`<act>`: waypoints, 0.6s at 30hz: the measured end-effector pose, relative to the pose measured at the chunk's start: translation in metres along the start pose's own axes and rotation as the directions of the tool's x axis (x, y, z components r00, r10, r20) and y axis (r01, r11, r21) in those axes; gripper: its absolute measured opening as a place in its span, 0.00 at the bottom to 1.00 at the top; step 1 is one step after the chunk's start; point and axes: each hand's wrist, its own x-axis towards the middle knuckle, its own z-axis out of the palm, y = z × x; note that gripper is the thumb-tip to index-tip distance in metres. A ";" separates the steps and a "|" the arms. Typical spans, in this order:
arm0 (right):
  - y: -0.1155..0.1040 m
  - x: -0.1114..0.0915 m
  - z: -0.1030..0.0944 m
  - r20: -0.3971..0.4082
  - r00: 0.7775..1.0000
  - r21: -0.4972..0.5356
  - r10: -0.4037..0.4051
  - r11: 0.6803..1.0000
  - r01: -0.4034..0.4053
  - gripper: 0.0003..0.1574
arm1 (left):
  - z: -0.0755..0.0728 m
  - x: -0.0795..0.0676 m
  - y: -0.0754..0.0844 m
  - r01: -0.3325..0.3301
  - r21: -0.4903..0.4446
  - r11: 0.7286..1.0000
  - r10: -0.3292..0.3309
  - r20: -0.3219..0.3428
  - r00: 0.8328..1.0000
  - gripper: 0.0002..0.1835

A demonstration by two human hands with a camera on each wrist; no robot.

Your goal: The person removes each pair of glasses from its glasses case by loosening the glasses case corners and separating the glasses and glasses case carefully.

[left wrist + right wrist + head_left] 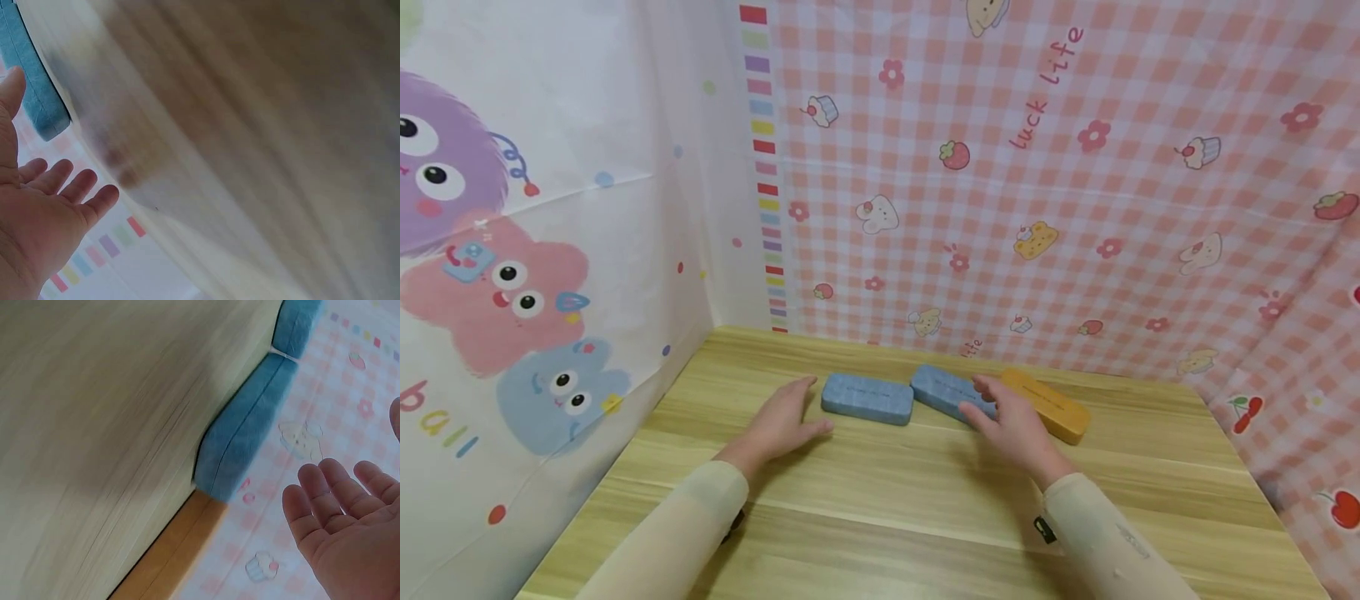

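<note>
Three oblong cases, shaped like glasses cases with a seam along the side, stand in a row toward the back of the table. The left blue case (867, 398) lies just right of my left hand (782, 421), whose fingers are spread and hold nothing. A second blue case (943, 388) sits at an angle beside it, corners close together. My right hand (1018, 429) hovers with relaxed fingers, overlapping this case's right end in the head view. Past that hand is an orange case (1054, 408), partly hidden. In the right wrist view, the palm (359, 534) is bare.
The wood-grain table (880, 517) ends at a pink checked cloth (925, 183) hanging behind it. A white cloth with cartoon figures (550, 275) hangs along the left side, and more checked cloth (1300, 367) along the right.
</note>
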 end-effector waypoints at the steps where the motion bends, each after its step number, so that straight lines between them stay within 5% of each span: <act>1: -0.002 0.003 0.002 0.014 1.000 0.007 0.009 1.000 -0.009 0.44 | 0.000 0.001 0.001 -0.005 -0.001 1.000 0.005 -0.002 1.000 0.51; 18: -0.024 0.037 0.048 0.132 0.987 0.023 0.094 0.995 -0.098 0.45 | 0.015 0.021 0.018 0.006 0.014 1.000 -0.006 0.000 1.000 0.50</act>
